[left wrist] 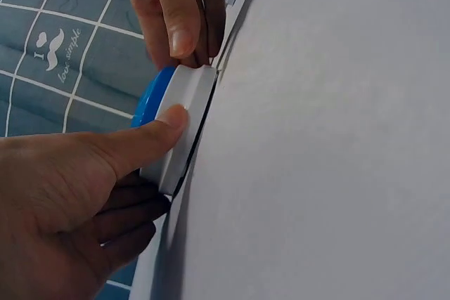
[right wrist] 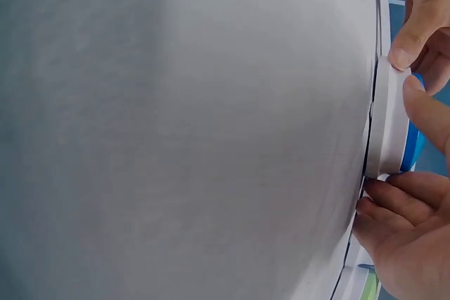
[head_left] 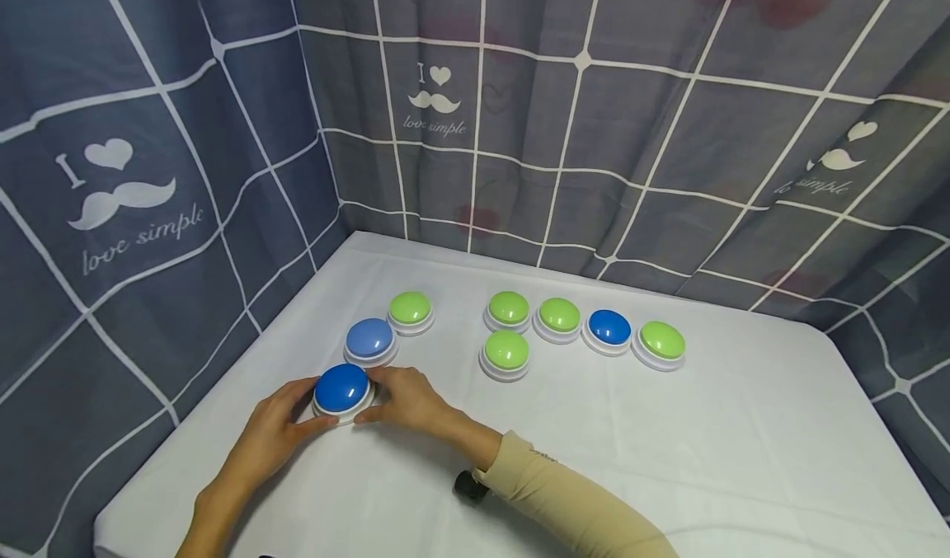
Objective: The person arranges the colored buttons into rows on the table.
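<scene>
A round blue push button (head_left: 341, 388) with a white base sits at the left of the table, one hand on each side of it. My left hand (head_left: 270, 434) grips the left side, its thumb (left wrist: 172, 117) lying along the white base. From the right, my right hand (head_left: 408, 401) holds the same base between thumb and fingers; in the right wrist view its fingertips (right wrist: 373, 198) are right at the base's edge. Just behind stands a lighter blue button (head_left: 370, 338), close to the held one, with a green button (head_left: 411, 307) beyond it.
Farther right on the white-covered table (head_left: 712, 443) are green buttons (head_left: 508, 307), (head_left: 559, 315), another green button (head_left: 507, 349) in front, a dark blue button (head_left: 609, 327) and a green button (head_left: 662, 340) at the row's end. A grey checked curtain (head_left: 534, 121) encloses the table's back and sides.
</scene>
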`<move>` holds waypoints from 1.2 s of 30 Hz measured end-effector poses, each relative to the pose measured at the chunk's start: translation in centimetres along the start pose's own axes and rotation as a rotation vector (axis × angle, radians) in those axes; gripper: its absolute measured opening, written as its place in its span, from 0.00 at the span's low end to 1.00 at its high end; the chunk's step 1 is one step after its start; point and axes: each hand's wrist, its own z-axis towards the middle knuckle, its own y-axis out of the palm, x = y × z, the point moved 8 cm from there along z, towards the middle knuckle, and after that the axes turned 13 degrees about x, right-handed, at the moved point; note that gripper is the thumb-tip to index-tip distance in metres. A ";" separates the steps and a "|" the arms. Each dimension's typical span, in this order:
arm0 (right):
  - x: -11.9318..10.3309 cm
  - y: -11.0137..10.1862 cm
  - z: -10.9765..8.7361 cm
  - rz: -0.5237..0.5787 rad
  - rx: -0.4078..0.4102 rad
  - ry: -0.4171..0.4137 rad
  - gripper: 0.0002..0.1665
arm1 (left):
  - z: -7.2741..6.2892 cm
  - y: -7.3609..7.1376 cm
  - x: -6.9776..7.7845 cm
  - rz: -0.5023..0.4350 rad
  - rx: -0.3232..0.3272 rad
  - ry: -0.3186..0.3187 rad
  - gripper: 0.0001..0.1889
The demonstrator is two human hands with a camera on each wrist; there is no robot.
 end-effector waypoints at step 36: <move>12.3 -19.0 -12.5 0.060 0.481 0.321 0.38 | 5.7 13.0 19.6 -0.171 -0.040 0.363 0.27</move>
